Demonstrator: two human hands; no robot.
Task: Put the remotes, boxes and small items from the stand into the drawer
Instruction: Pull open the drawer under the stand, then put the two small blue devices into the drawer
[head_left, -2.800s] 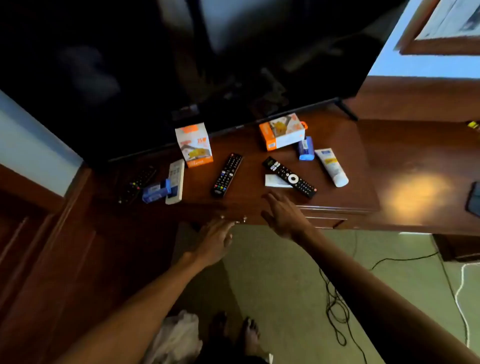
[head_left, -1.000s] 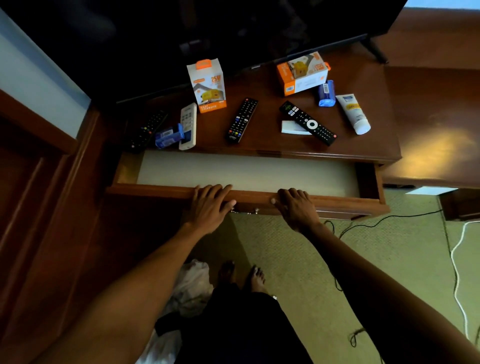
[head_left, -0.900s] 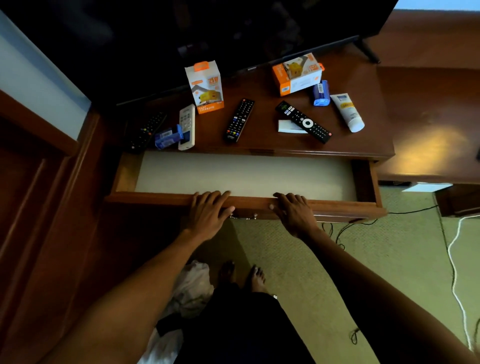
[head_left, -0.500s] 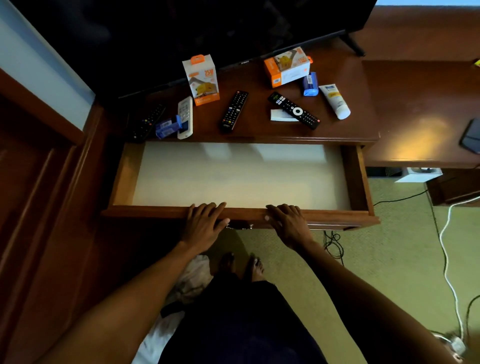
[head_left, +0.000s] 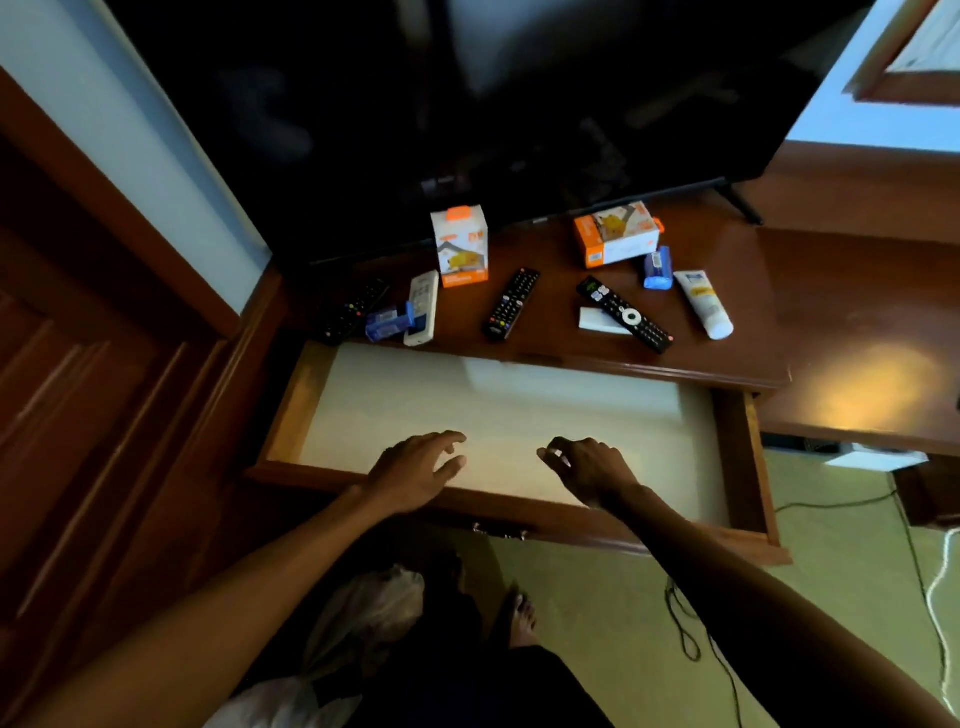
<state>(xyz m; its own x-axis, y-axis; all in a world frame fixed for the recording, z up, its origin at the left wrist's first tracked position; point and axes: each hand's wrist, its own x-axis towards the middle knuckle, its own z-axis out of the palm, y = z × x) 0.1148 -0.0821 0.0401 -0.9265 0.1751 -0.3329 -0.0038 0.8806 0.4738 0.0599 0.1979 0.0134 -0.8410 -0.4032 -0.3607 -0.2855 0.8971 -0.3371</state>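
The wooden drawer (head_left: 748, 457) stands pulled out, its pale lined floor bare. My left hand (head_left: 415, 470) and my right hand (head_left: 589, 470) hover over its front part, fingers spread, holding nothing. On the stand (head_left: 737, 332) behind lie a black remote (head_left: 511, 304), a second black remote (head_left: 623, 314) resting on a small white box (head_left: 592, 319), a white remote (head_left: 422, 307), a dark remote (head_left: 353, 310), two orange-and-white boxes (head_left: 460, 244) (head_left: 615, 234), two small blue items (head_left: 387, 325) (head_left: 657, 267) and a white tube (head_left: 704, 304).
A large dark TV (head_left: 493, 104) stands at the back of the stand. A lower wooden surface (head_left: 862, 364) adjoins on the right. Dark wood panelling (head_left: 78, 415) is on the left. Cables (head_left: 691, 629) and a white bag (head_left: 358, 629) lie on the green carpet.
The drawer went from shut to fully pulled out. Both hands have let go of its front edge and moved forward over the inside.
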